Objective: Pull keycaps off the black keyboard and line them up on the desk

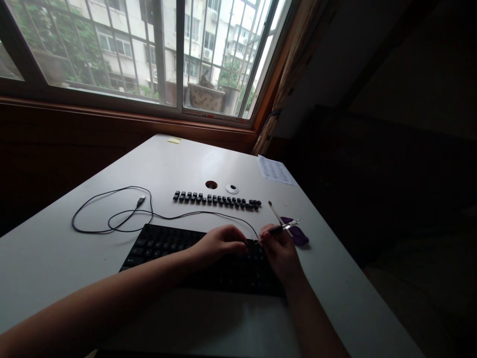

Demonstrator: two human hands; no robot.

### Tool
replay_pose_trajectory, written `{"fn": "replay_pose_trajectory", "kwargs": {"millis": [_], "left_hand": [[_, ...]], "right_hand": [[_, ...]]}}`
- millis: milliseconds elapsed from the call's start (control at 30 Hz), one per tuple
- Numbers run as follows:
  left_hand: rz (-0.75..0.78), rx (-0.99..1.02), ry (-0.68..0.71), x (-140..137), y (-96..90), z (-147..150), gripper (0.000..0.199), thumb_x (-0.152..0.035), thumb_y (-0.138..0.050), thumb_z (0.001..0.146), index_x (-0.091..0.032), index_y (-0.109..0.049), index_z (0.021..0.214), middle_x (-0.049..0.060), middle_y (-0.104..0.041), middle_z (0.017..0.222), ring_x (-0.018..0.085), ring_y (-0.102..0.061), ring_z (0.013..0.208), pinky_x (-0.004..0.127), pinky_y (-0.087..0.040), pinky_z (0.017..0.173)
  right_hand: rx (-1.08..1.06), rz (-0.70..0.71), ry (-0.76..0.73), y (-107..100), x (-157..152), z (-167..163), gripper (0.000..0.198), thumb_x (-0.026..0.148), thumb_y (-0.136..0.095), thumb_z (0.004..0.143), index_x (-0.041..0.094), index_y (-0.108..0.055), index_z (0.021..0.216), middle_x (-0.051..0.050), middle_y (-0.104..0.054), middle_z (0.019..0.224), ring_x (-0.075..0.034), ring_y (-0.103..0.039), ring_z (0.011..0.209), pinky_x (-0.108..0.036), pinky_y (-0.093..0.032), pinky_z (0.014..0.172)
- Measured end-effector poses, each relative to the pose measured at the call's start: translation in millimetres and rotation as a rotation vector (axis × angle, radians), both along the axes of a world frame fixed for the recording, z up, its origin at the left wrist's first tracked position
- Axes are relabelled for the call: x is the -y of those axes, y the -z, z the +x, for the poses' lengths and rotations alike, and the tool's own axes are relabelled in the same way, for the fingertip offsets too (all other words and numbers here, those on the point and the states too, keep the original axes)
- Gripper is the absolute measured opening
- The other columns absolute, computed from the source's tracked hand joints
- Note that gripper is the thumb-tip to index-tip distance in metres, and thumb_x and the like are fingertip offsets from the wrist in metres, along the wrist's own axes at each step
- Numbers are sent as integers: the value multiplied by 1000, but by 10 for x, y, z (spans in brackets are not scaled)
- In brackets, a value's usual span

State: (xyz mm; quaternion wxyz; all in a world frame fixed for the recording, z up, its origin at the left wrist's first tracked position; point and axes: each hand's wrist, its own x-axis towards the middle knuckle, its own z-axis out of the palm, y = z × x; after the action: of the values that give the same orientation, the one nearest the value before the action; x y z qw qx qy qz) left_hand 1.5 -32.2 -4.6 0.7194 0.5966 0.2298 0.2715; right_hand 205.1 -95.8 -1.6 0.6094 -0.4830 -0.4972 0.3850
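A black keyboard (pixel 160 243) lies at the near side of the white table, keys still on its left part. My left hand (pixel 223 241) reaches over it, thumb and forefinger closed together at the upper right keys; anything between them is too small to make out. Close beside it, my right hand (pixel 279 248) grips a slim pen-like tool (pixel 278 229) with a dark body and a clear end. The tool's tip is hidden near the fingers. Behind the keyboard, several loose black keycaps (pixel 216 200) stand in rows.
A black USB cable (pixel 112 191) loops at the left. To the right lie a thin stick with a dark tip (pixel 276 213) and a purple cloth (pixel 300 236). Farther back are a round hole (pixel 211 185), its white cover (pixel 231 189), a printed sheet (pixel 276 170) and yellow notes (pixel 174 140).
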Motion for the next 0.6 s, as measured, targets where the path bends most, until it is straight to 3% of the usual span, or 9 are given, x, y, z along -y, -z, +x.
{"fn": "replay_pose_trajectory", "kwargs": {"millis": [133, 333, 500, 600], "left_hand": [[-60, 34, -33, 13, -14, -13, 32, -35, -76, 80, -12, -66, 101, 12, -74, 97, 24, -70, 97, 39, -51, 92], [-210, 79, -109, 30, -43, 1, 36, -35, -81, 75, -12, -65, 98, 9, -73, 93, 23, -72, 93, 37, -53, 91], [-220, 122, -149, 36, -9, 9, 38, -33, -83, 73, -13, -63, 99, 7, -69, 97, 22, -71, 93, 36, -54, 89], [-192, 153, -147, 25, 26, 10, 38, -32, -83, 74, -13, -62, 100, 7, -66, 101, 21, -70, 93, 36, -54, 88]], "right_hand": [[18, 63, 73, -2, 23, 1, 12, 33, -62, 87, 23, -57, 83, -3, -58, 82, -18, -55, 74, -30, -48, 66], [184, 30, 110, 49, 60, 36, 9, 28, -53, 88, 24, -61, 91, -3, -61, 83, -20, -57, 74, -32, -47, 65], [344, 133, 83, -8, 118, 29, 19, 18, -47, 86, 23, -58, 71, -2, -56, 74, -19, -53, 71, -33, -43, 67], [459, 94, 104, -37, 154, -12, 16, 22, -51, 90, 24, -65, 82, -1, -55, 74, -18, -53, 70, -32, -43, 67]]}}
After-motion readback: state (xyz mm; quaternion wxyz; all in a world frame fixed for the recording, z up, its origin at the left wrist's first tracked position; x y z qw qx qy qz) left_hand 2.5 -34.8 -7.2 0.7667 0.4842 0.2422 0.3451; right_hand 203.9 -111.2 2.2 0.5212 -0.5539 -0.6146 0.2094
